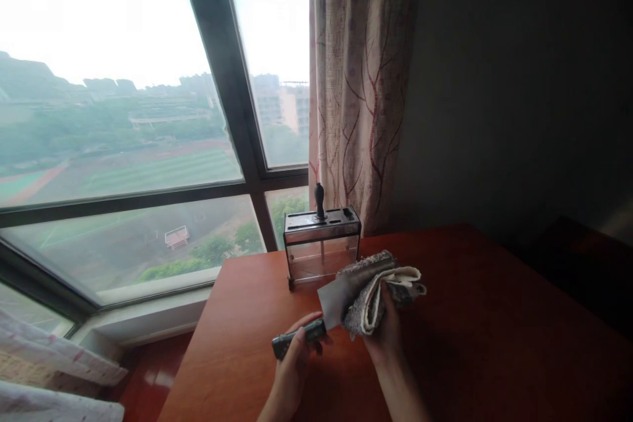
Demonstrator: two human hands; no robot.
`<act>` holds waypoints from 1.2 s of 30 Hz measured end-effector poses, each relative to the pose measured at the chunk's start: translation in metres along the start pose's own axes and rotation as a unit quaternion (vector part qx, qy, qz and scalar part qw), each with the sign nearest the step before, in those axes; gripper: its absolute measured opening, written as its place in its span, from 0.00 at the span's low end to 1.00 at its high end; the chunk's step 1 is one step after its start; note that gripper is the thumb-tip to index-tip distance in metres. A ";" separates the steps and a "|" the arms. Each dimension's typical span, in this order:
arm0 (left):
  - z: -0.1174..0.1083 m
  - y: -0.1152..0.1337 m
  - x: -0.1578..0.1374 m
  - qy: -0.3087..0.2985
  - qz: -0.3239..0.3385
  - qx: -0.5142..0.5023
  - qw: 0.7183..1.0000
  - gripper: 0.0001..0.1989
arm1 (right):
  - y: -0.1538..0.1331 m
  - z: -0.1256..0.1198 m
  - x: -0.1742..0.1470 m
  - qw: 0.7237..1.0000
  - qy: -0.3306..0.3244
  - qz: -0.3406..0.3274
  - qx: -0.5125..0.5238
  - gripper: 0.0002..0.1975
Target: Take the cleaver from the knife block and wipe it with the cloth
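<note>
- Cleaver [332,302] held out over the near part of the table, its dark handle wrapped in the left hand [295,355] and its broad blade pointing away to the right, where a folded cloth [380,290] covers most of the steel.
- Right hand [386,330] is closed on that cloth from below, fingers pinching it around the blade — only fabric lies between skin and edge.
- Risk, as I judge it: if the cloth bunches or slides along the blade, the fingers could meet the cutting edge; which way the edge faces I cannot tell from here.
- A loose grip on the handle could let the blade twist or drop onto the wood, and the forearms are just beneath it.
- Knife block [322,245] stands just beyond the hands, clear-walled with a slotted top — one black handle [319,200] pokes upright out of it. A careless swing could knock it over.
- Table [494,343] is reddish-brown wood, smooth and slightly glossy.
- Behind it, a tall window [148,145] with dark frames looks down on a field and distant buildings; a patterned curtain [361,79] hangs at the right, then a dim plain wall.
</note>
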State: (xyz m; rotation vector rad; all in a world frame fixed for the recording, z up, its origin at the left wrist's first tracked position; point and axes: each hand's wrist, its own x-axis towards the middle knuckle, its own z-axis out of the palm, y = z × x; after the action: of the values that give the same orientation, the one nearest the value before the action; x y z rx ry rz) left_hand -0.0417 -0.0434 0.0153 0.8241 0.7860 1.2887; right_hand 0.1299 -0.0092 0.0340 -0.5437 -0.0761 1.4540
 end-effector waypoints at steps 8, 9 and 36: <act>-0.007 -0.008 0.004 0.047 -0.036 -0.013 0.998 0.17 | 0.049 -0.008 -0.016 0.997 0.038 0.050 -0.033 0.19; -0.006 -0.007 0.004 0.051 -0.045 -0.018 0.998 0.18 | 0.053 -0.009 -0.018 0.997 0.042 0.055 -0.039 0.20; -0.021 0.017 0.011 0.045 -0.156 -0.116 0.980 0.15 | -0.084 -0.020 -0.007 0.849 -0.042 -0.075 -0.521 0.23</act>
State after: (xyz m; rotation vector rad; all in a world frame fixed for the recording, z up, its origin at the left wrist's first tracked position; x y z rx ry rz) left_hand -0.0670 -0.0293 0.0186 0.4369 0.7839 1.1142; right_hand 0.2130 -0.0239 0.0517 -1.3135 -1.0025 1.1865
